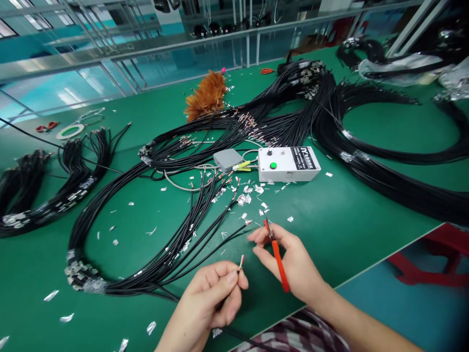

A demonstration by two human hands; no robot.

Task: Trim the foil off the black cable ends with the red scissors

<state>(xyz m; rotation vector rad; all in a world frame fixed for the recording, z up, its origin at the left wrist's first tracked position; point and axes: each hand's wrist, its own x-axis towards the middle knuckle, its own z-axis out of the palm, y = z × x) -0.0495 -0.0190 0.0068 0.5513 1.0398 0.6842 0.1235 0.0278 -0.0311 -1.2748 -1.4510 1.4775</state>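
Observation:
Between the thumb and fingers of my left hand [216,296] is the end of a black cable, with its thin red and white wires [241,262] sticking up. My right hand [289,259] is closed around small red-handled wire cutters [279,264], the tip pointing up and away from me. The two hands are apart, the right a little higher and to the right of the cable end. Just beyond them, a fan of black cables [198,220] with stripped ends spreads from a bundle looped on the left.
A white box [287,164] with a green button stands mid-table near a grey box [227,159]. Scraps of foil [245,199] litter the green table [146,254]. Thick black cable bundles [384,186] lie to the right. An orange feather duster [207,95] sits behind; a red stool [436,259] stands below the edge.

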